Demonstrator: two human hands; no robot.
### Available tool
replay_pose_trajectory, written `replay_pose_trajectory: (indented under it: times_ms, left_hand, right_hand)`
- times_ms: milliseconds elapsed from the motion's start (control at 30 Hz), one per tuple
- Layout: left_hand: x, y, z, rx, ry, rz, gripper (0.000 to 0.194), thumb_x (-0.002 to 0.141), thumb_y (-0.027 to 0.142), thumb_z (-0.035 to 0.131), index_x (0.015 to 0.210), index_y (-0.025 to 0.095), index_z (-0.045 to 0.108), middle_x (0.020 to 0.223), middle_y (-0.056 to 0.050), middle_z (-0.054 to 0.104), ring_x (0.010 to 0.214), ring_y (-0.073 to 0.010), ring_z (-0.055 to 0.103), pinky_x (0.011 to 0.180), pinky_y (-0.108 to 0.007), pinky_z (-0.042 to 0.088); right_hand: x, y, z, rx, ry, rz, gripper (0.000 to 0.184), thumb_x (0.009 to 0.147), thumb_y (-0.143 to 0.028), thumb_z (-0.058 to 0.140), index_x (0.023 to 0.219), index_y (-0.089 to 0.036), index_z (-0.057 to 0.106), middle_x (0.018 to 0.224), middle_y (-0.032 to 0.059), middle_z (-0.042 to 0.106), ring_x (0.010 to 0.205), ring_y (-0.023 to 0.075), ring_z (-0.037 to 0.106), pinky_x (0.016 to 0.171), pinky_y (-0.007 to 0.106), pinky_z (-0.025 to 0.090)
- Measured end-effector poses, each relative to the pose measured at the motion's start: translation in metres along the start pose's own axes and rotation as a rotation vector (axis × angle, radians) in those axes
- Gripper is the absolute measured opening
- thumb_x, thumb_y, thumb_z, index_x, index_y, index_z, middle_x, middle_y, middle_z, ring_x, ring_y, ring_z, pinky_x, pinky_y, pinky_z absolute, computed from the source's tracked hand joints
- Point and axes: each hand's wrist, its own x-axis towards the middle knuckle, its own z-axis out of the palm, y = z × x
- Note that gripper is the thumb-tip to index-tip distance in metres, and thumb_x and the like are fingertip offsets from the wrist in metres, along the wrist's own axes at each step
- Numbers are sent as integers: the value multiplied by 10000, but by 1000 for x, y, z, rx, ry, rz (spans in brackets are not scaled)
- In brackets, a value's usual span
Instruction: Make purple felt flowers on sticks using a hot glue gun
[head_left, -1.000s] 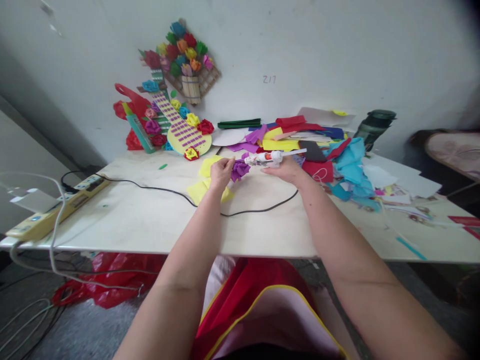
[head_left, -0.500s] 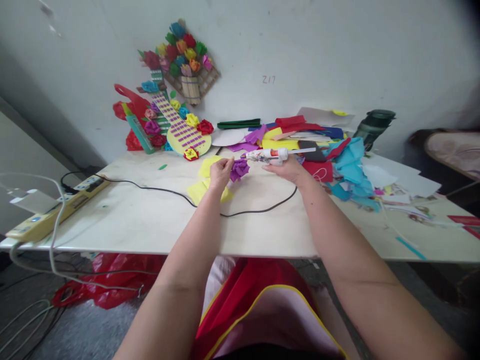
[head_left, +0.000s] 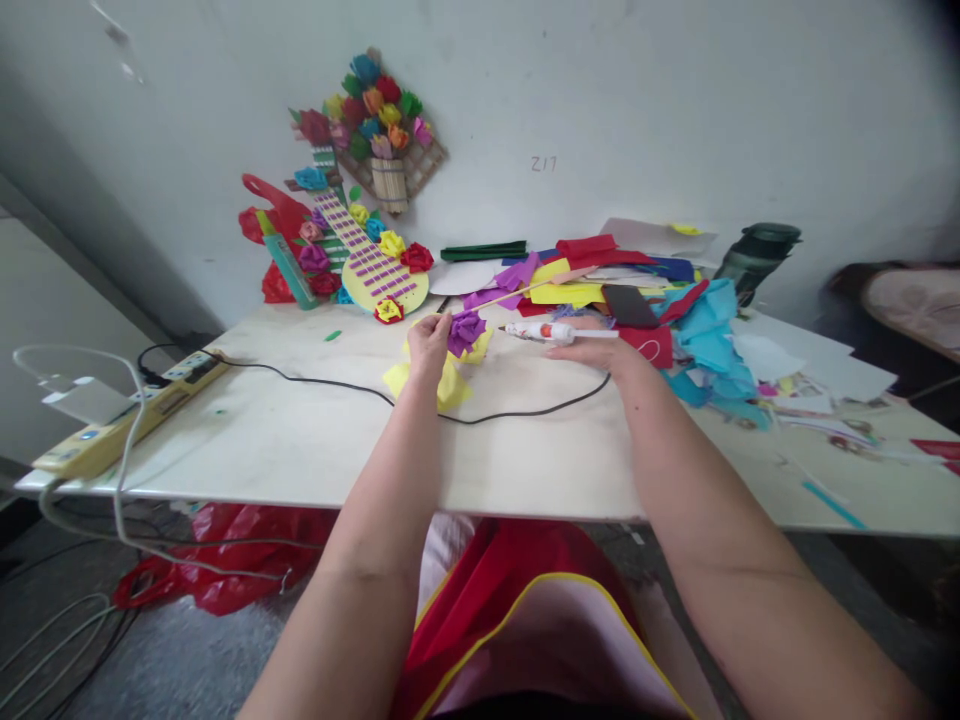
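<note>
Left hand: in the head view, pinched on the flower, apart from the other hand.
Right hand: clasped round the glue gun.
Flower: purple, at the left fingertips, near the yellow paper; whether touching, cannot tell.
Glue gun: white, tip near the flower, a gap between.
Cord: black, across the table.
Guitar: beyond the left hand.

Power strip along table left edge. Guitar cutout near back edge, left of paper pile; bottle right of pile. Flower over table middle, left of glue gun; cord nearer front edge.
</note>
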Motion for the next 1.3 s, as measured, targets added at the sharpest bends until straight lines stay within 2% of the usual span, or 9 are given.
replay_pose_trajectory:
  times_ms: [100, 233, 400, 567, 733, 833, 933, 1100, 1300]
  left_hand:
    - [0, 1, -1, -21, -7, 0, 333, 751, 437, 681, 603, 160, 570, 512, 24, 494, 492, -84, 409, 512, -231, 329]
    - [-2, 5, 0, -52, -25, -11, 323, 744, 425, 695, 607, 156, 581, 518, 22, 514, 495, -83, 424, 518, -231, 336]
    - [-4, 6, 3, -62, -66, -27, 296, 738, 417, 696, 643, 152, 606, 538, 21, 537, 498, -83, 441, 518, -231, 333]
    - [-4, 4, 5, -58, -100, -37, 271, 716, 394, 710, 658, 144, 622, 546, 25, 540, 505, -76, 443, 536, -224, 350]
    - [-7, 9, 5, -53, -145, -50, 258, 705, 376, 723, 658, 139, 633, 536, 24, 535, 495, -72, 422, 519, -224, 333]
    - [-9, 10, 4, -41, -161, -58, 275, 701, 395, 728, 651, 143, 630, 532, 24, 534, 496, -76, 424, 519, -229, 336]
    - [-7, 8, 4, -24, -173, -49, 303, 693, 427, 733, 658, 146, 628, 536, 24, 537, 497, -79, 434, 523, -232, 343]
    - [-6, 3, 4, -32, -248, -31, 358, 662, 487, 751, 661, 147, 641, 548, 7, 568, 493, -82, 452, 520, -233, 355]
    - [-12, 6, 4, -45, -414, -63, 400, 635, 522, 768, 685, 139, 664, 582, -13, 608, 512, -89, 489, 533, -234, 380]
  right_hand:
    - [1, -1, -1, -118, -105, 1, 353, 724, -359, 687, 1034, -191, 711, 936, 52, 740, 831, 235, 672, 723, 326, 511]
    - [3, -8, 5, -343, -122, 106, 420, 783, -389, 618, 1170, -239, 686, 1063, 74, 741, 975, 296, 676, 784, 367, 508]
    - [4, -10, 20, -467, -164, 64, 490, 859, -405, 540, 1334, -291, 584, 1227, 76, 693, 1064, 294, 656, 842, 384, 505]
    - [3, -15, 35, -576, -197, 41, 529, 887, -257, 480, 1416, -237, 488, 1319, 126, 626, 1124, 283, 619, 873, 387, 484]
    - [2, -25, 39, -614, -260, 9, 501, 908, -251, 443, 1402, -196, 504, 1260, 165, 631, 1145, 306, 580, 877, 408, 468]
    - [0, -29, 35, -625, -187, -25, 407, 871, -330, 526, 1237, -211, 658, 1186, 158, 657, 1130, 326, 556, 860, 410, 459]
    - [-2, -34, 30, -585, 22, -28, 360, 882, -394, 501, 1051, -175, 732, 1071, 151, 684, 1061, 312, 564, 817, 394, 448]
    - [-2, -45, 23, -540, 332, -166, 376, 906, -386, 457, 1068, -142, 693, 1101, 156, 648, 1049, 309, 523, 875, 420, 389]
    - [0, -46, 21, -500, 276, -236, 357, 895, -385, 510, 1089, -138, 682, 1095, 146, 680, 1027, 301, 552, 892, 410, 373]
